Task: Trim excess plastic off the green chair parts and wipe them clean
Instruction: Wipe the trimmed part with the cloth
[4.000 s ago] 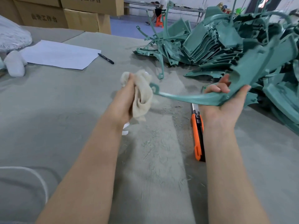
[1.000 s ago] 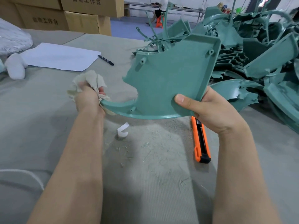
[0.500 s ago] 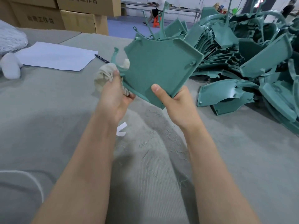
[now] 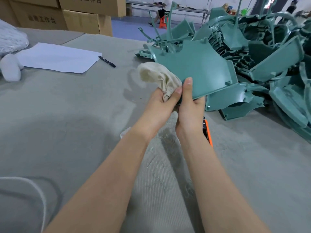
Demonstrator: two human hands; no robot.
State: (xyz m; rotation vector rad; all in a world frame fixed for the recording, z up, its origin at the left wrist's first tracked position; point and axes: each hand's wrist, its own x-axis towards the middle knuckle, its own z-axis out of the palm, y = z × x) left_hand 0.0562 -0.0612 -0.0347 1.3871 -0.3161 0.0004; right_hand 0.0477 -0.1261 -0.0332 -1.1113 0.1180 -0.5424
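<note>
While left hand (image 4: 159, 103) gripped cream cloth (image 4: 158, 76) at its edge, right hand (image 4: 190, 105) pinched green chair part (image 4: 198, 69) mid-frame above counter (image 4: 67, 106); parts pile (image 4: 269, 56) sat upper right.

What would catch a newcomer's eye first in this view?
The flat green chair part at centre, gripped at its near edge by the right hand, with the left hand holding a cream cloth beside its near corner. Behind it to the right, a pile of green parts sprawls over the table. An orange knife peeks out beside the right wrist.
</note>
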